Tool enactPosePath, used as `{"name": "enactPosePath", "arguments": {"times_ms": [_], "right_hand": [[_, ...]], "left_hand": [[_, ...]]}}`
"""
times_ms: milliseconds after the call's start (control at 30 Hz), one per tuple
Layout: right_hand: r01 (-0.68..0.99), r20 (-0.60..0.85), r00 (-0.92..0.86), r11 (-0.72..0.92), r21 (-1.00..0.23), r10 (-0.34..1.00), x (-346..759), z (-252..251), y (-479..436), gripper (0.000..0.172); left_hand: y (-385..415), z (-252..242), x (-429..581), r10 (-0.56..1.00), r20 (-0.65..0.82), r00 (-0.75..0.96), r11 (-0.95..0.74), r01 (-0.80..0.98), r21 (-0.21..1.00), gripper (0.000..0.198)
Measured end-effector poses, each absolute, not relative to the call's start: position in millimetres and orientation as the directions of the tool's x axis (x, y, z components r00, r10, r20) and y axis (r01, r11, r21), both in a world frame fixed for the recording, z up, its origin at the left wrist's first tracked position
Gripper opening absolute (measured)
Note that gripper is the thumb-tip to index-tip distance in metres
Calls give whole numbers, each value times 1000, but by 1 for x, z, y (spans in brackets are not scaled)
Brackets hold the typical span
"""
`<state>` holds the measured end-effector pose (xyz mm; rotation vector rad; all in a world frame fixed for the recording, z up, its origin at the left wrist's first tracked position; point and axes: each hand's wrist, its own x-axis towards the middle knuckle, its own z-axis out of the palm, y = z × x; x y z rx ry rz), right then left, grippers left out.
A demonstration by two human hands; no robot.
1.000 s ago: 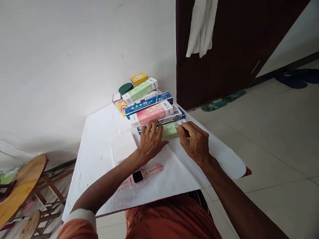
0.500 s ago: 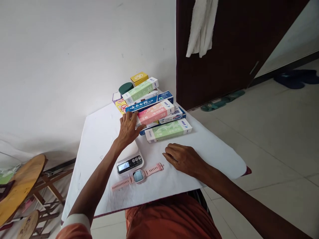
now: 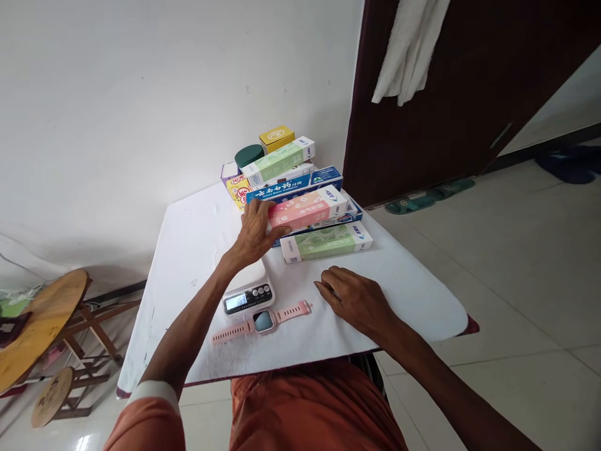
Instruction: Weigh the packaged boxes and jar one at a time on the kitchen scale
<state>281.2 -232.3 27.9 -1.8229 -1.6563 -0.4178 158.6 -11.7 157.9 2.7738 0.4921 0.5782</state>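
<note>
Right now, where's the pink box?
Head view, centre: the pink box is just beyond the nearer green box, its left end in the left hand.

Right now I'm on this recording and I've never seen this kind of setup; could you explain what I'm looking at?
There is no machine here: a person works with two bare hands, seen from a camera worn on the head, looking forward and down. On the white-covered table is a group of cartons, among them a blue toothpaste box, with a green carton nearest the person. Toward the near edge sit a digital scale with a lit display and a smartwatch with a pink strap. The left hand grips the left end of a pink carton; whether it is lifted clear is hard to tell. The right hand is loosely curled, with nothing visible in it.
</note>
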Motion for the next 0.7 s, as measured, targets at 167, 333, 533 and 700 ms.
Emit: {"name": "enactPosePath", "arguments": {"times_ms": [167, 333, 533, 700], "right_hand": [[974, 634, 143, 5, -226, 760, 281, 28, -233, 28], [991, 640, 81, 8, -134, 764, 280, 31, -238, 25], [999, 638, 36, -13, -40, 769, 289, 36, -259, 19], [994, 629, 47, 25, -104, 776, 295, 41, -262, 22]], "left_hand": [[-20, 179, 71, 481, 343, 807, -856, 347, 383, 46], [-20, 167, -9, 628, 247, 738, -753, 495, 435, 43], [-12, 135, -35, 658, 166, 734, -701, 518, 490, 47], [-4, 127, -27, 598, 156, 787, -753, 483, 448, 47]]}}
